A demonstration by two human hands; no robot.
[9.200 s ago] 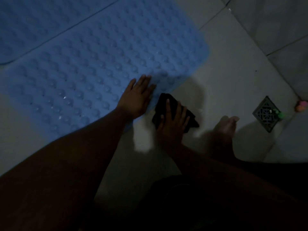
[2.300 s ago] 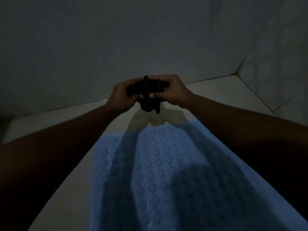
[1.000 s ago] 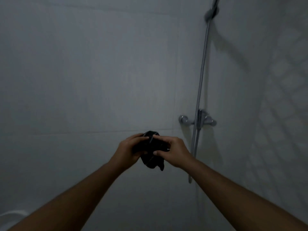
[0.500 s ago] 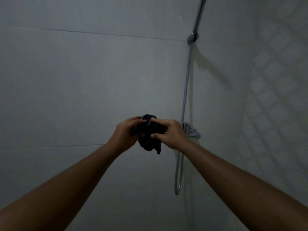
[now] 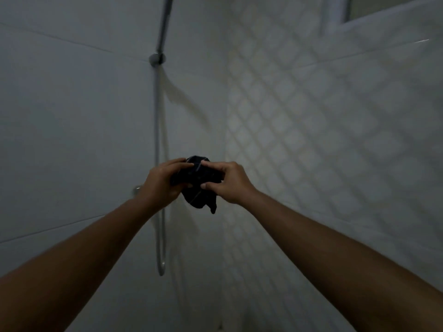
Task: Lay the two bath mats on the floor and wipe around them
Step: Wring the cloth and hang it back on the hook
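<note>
Head view: both bare forearms reach up from the lower corners and meet in the middle of the frame. The left hand (image 5: 161, 185) and right hand (image 5: 231, 183) both grip a small dark cloth (image 5: 198, 198), fingers curled over its top and thumbs pinching underneath. The cloth is soft and crumpled, bunched into a lump between the palms. A limp pointed corner hangs down at 6 o'clock, and a thin pale line runs across the fabric.

Behind the hands is a smooth, pale tiled wall (image 5: 72, 116) with thin straight grout lines. At 11 o'clock from the cloth, a round metal bracket (image 5: 157, 59) sits on the wall. A slim, glossy shower hose (image 5: 157, 140) drops from it past the left wrist and bends into a loop at 7 o'clock. At 3 o'clock, the adjoining wall (image 5: 311, 140) carries a blurred lattice of light in diamond shapes.
</note>
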